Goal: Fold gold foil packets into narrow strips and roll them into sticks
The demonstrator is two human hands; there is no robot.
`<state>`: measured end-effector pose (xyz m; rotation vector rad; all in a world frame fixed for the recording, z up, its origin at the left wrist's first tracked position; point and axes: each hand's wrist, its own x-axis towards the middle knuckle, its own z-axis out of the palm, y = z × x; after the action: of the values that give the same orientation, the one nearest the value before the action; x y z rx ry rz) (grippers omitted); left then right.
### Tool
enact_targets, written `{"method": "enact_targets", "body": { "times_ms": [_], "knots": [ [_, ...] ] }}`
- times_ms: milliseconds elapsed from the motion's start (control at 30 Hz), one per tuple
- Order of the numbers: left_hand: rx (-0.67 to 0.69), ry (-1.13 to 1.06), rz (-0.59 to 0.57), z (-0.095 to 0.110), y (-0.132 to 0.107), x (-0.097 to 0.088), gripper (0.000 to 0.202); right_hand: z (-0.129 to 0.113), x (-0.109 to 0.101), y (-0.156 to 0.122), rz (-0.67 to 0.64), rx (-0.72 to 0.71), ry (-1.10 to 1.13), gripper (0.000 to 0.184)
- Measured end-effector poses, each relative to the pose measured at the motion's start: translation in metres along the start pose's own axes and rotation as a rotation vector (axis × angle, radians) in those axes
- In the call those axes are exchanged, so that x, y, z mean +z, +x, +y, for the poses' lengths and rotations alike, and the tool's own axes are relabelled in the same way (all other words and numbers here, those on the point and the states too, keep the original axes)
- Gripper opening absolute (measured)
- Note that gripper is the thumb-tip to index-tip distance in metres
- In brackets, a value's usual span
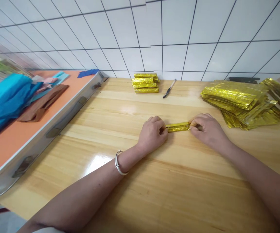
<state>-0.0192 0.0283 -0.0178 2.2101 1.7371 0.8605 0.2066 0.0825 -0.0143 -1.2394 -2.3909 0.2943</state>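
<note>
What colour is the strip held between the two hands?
Shiny gold-yellow; the strip shows best in the head view.

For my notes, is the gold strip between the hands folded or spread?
Folded, apparently: the gold strip is narrower than the piled gold sheets, with a lengthwise line. The left hand and right hand cover its ends.
</note>
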Motion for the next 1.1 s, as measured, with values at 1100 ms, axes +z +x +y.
{"method": "enact_targets", "body": {
  "times_ms": [1100],
  "knots": [
    [0.071, 0.01, -0.045, -0.009, -0.003, -0.005, 0.011, 0.008, -0.001, 0.006, -0.054, 0.018, 0.053, 0.003]
  ]
}}
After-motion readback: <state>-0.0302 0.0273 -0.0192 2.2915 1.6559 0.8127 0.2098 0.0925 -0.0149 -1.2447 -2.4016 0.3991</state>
